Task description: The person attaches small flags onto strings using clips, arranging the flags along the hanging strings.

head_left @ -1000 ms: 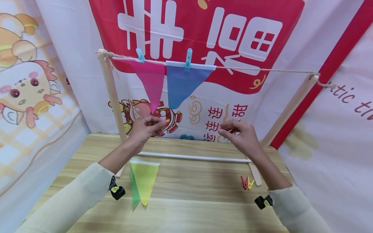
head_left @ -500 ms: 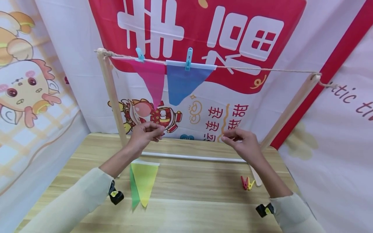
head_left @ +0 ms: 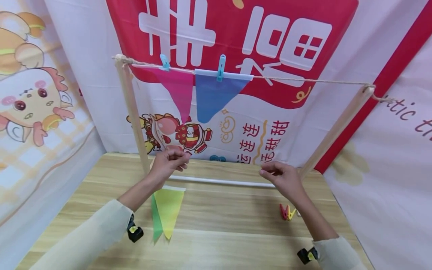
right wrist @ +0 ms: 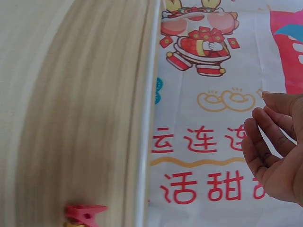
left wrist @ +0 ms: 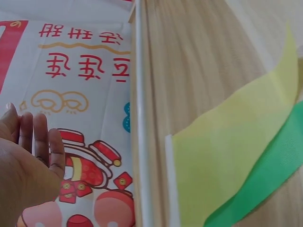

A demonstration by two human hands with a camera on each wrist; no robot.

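My left hand (head_left: 168, 164) hovers below the pink pennant (head_left: 179, 90), its fingers loosely bent and nothing between them. Level with it on the right, my right hand (head_left: 284, 180) hangs in the air, also holding nothing. The pink pennant and a blue pennant (head_left: 217, 95) hang from a string (head_left: 303, 79), each under a light blue clothespin (head_left: 221, 68). Beneath my left forearm, a yellow pennant (head_left: 170, 210) partly covers a green pennant (head_left: 156, 219) on the table. Red (head_left: 283, 212) and yellow clothespins (head_left: 291, 214) lie near my right forearm.
Two wooden posts, left (head_left: 131, 112) and right (head_left: 341, 127), hold up the string. A white rod (head_left: 222, 182) runs low between them above the wooden table (head_left: 219, 247). A printed cloth (head_left: 229, 112) hangs behind the frame.
Both hands have moved down, away from the hanging pennants. The pink pennant's tip, earlier at my left fingers, now hangs free above them. The view has shifted slightly.
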